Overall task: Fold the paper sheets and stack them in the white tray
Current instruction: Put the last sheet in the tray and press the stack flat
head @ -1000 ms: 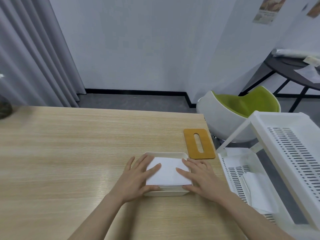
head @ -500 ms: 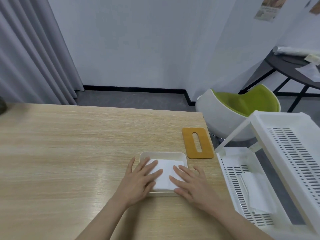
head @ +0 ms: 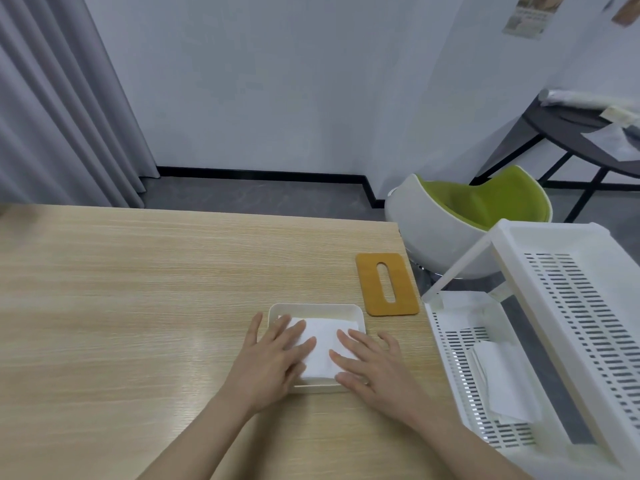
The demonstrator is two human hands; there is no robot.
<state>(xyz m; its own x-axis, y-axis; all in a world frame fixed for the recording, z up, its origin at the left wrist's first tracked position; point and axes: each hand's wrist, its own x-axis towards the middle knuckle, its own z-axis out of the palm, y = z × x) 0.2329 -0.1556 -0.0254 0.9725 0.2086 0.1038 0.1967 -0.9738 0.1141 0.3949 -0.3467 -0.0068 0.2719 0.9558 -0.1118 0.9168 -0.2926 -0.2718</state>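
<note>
I see both hands flat, fingers spread: left hand (head: pixel 273 358) and right hand (head: pixel 372 367) press the folded paper (head: pixel 320 348) into the white tray (head: pixel 317 309) (lower centre). Lifting unevenly may drag it askew.

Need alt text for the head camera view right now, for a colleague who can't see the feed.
Both hands, left hand and right hand, press flat on folded white paper lying in a small white tray on a wooden table. An orange slotted mat lies beyond it; a white slotted rack stands at right.
</note>
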